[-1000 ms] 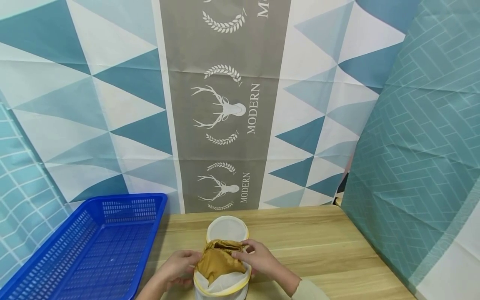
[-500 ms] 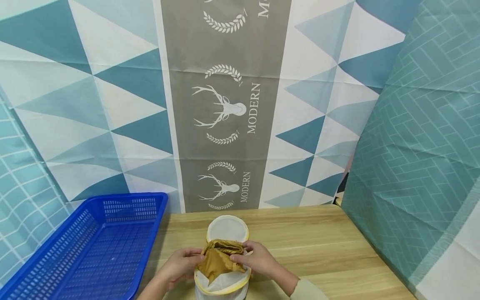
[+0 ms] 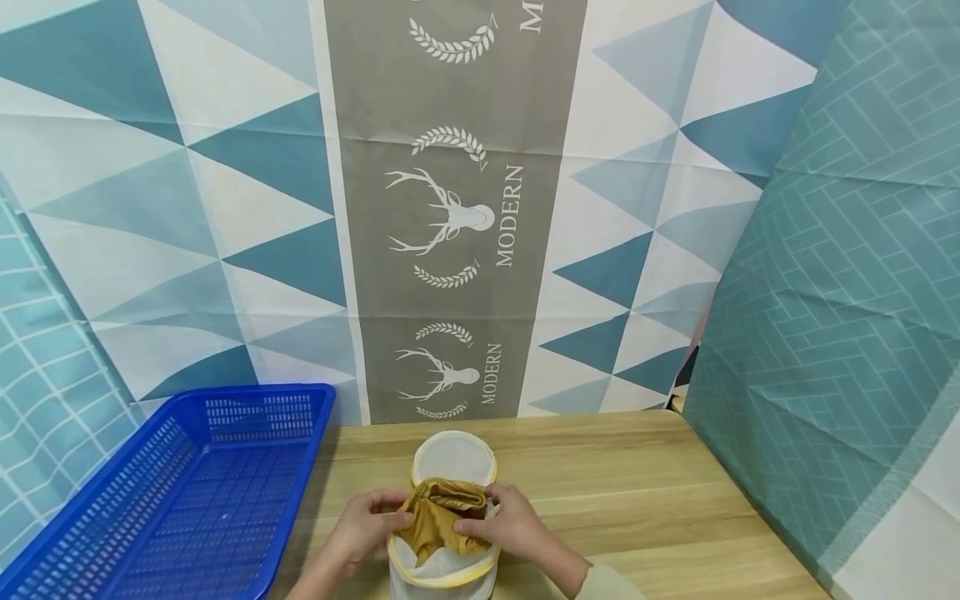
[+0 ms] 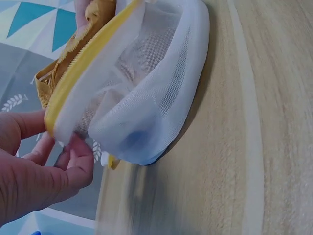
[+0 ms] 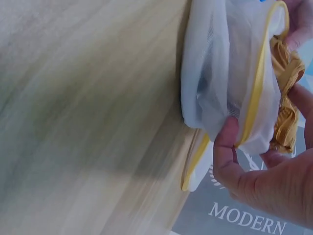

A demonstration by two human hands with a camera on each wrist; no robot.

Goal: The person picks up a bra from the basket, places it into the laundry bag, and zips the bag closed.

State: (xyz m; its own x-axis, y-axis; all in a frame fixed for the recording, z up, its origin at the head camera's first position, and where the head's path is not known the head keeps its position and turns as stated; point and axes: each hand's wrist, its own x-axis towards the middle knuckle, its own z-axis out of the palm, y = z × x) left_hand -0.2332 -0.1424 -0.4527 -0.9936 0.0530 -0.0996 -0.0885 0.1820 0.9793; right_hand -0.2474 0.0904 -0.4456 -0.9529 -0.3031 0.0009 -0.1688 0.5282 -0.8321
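Observation:
A white mesh laundry bag [image 3: 444, 568] with yellow zip trim stands at the table's near edge. Its round lid [image 3: 453, 455] is folded back, away from the person. Bunched in the mouth is a mustard-coloured garment [image 3: 429, 523] with lacy edging; its lower part is hidden inside. My left hand [image 3: 363, 531] pinches the bag's left rim, with the thumb by the yellow trim [image 4: 73, 81] and fingertips against the mesh. On the opposite side, my right hand [image 3: 519, 522] grips the bag's rim, fingers outside the mesh [image 5: 210, 63], while its thumb presses the garment [image 5: 286, 122].
To the left is a large blue plastic basket [image 3: 321, 446] with perforated walls. The wooden table [image 3: 622, 492] extends right of the bag. Behind it hangs a patterned cloth [image 3: 450, 292], and a teal sheet [image 3: 832, 333] hangs at the right.
My right thumb has shifted slightly left over the garment, whose front is now more creased and bunched. The left hand has moved a little; the bag stays in place.

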